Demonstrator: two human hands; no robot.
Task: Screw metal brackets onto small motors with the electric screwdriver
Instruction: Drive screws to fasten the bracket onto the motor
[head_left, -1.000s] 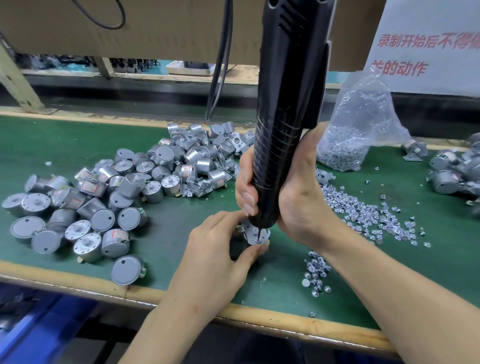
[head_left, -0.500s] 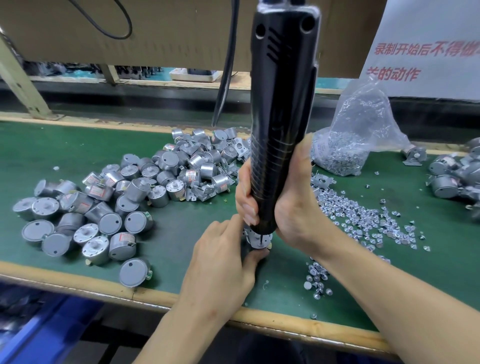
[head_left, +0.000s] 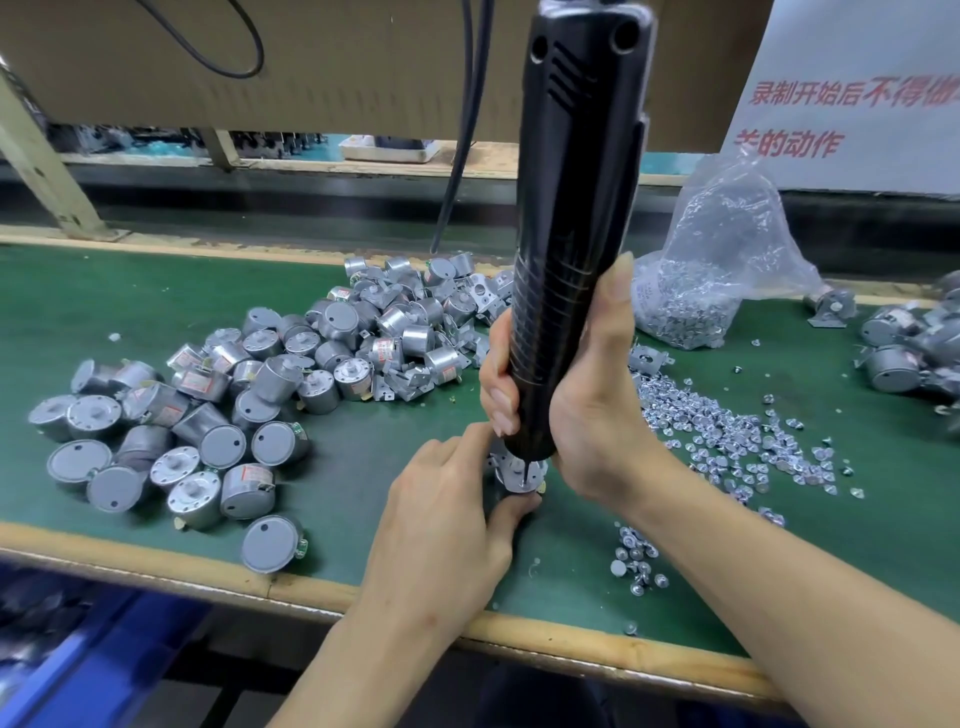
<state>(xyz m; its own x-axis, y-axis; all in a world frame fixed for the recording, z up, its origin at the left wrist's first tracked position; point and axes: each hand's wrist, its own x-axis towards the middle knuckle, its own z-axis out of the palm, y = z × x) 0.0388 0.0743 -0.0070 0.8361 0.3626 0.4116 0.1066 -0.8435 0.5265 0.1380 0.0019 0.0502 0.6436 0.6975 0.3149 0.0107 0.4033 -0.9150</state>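
My right hand (head_left: 592, 395) grips the tall black electric screwdriver (head_left: 571, 218), held nearly upright. Its thin bit comes down onto a small silver motor with a bracket (head_left: 519, 475) standing on the green mat. My left hand (head_left: 447, 525) pinches that motor between thumb and fingers and hides most of it. A heap of loose grey motors (head_left: 218, 415) lies to the left. Small shiny screws (head_left: 727, 436) are scattered to the right.
A clear plastic bag of metal parts (head_left: 722, 270) stands at the back right. More motors with brackets (head_left: 909, 348) lie at the far right edge. A small cluster of screws (head_left: 636, 558) sits near the wooden front edge (head_left: 291, 587). Black cables (head_left: 467, 119) hang behind.
The screwdriver has tipped more upright over the motor. My left thumb has closed in tighter on the motor. The view has shifted slightly, so the piles sit a little more to the right.
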